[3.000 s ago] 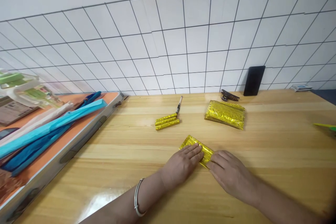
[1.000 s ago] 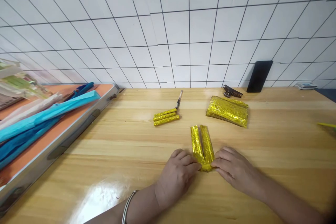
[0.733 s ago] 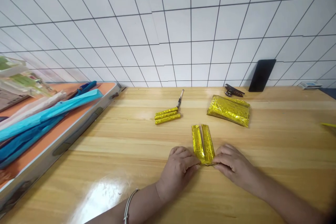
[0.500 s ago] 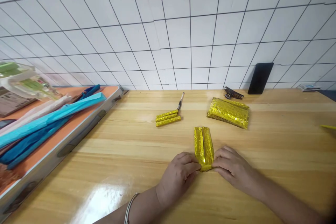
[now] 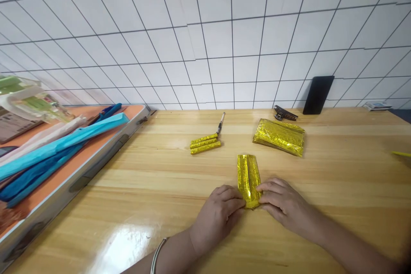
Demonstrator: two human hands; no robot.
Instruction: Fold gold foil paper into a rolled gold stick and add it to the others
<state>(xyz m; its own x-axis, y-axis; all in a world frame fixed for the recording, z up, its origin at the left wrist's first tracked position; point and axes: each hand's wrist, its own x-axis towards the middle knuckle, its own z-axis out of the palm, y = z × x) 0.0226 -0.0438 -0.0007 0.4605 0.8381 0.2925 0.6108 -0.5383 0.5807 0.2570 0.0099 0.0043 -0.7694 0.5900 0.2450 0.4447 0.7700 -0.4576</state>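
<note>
A shiny gold foil paper (image 5: pixel 249 175), its two long sides folded in toward a middle seam, lies on the wooden table. My left hand (image 5: pixel 221 212) pinches its near left corner, with a bracelet on that wrist. At the near right corner, my right hand (image 5: pixel 282 201) grips the edge, its index finger resting on the paper's right side. The near end looks turned up into a narrow fold between both hands. The thumbs' tips are partly hidden. Beyond it are three gold rolls (image 5: pixel 205 144) side by side and a stack of gold foil sheets (image 5: pixel 279 136).
A pen (image 5: pixel 221 123) touches the rolls. Behind the stack lies a dark hair clip (image 5: pixel 285 114); a black phone-like slab (image 5: pixel 318 95) leans on the tiled wall. On the left, an orange-topped tray (image 5: pixel 135 116) with a raised edge carries blue crepe paper (image 5: pixel 105 126) and a box.
My right index finger has shifted up and left onto the foil paper's right side. My left hand keeps its hold at the near left corner.
</note>
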